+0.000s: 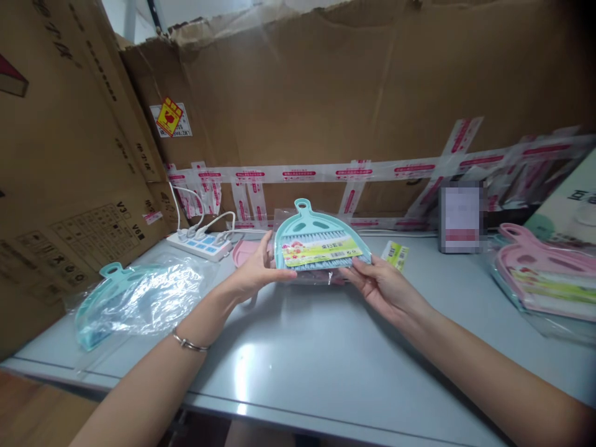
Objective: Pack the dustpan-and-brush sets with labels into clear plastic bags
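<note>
Both hands hold a light blue dustpan with a blue-bristled brush and a yellow-green label card across its front, in a clear plastic bag. My left hand grips its left lower edge, thumb along the bottom. At the right lower corner my right hand pinches it between thumb and fingers. The dustpan is raised above the table, handle pointing away from me. Behind it, partly hidden, is a pink dustpan. A loose yellow-green card lies just right of the held dustpan.
On the left lies another light blue dustpan under crumpled clear plastic. A power strip with white cables stands behind it. Wrapped pink dustpans are stacked on the right, near an upright blurred device. Large cardboard boxes wall the back and left.
</note>
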`<move>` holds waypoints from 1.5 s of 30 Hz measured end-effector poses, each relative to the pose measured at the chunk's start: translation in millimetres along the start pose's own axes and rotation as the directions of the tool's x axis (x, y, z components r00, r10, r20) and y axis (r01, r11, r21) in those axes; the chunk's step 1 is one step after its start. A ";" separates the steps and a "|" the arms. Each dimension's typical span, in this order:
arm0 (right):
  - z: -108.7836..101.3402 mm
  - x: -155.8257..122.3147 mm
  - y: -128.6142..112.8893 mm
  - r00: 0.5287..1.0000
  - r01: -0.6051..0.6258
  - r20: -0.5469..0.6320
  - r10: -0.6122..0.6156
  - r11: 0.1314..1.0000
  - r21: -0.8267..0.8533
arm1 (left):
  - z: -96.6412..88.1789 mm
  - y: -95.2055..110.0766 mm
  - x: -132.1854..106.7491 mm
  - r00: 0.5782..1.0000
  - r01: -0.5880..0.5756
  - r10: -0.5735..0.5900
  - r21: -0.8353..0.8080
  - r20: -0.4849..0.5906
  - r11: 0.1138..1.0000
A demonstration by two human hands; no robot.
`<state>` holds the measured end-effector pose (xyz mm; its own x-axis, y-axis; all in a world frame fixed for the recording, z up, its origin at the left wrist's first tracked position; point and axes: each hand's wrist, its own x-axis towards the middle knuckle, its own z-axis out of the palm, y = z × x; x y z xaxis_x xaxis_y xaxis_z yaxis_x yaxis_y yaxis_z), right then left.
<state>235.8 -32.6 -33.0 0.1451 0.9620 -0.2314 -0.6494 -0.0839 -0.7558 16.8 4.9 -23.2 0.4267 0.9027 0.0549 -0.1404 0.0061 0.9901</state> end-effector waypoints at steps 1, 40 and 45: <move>0.4 0.0 -0.5 1.000 0.002 -0.020 -0.002 1.000 0.001 | 2.0 -1.8 0.1 0.999 -0.018 0.019 0.022 -0.030 1.000; -1.6 -9.0 -1.0 0.866 0.339 0.421 -0.271 0.936 -0.095 | -1.1 -1.0 0.3 0.337 -0.679 0.875 0.734 0.347 -0.029; -13.2 -1.5 2.5 0.630 0.693 0.699 -0.338 0.651 -0.310 | -0.4 -0.8 -2.6 0.319 -0.659 0.908 0.752 0.271 0.008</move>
<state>243.9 -37.7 -42.6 -0.2110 0.8159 0.5383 -0.0906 0.5320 -0.8419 15.4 2.6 -24.1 0.2503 0.1772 0.9518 0.3893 -0.9186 0.0686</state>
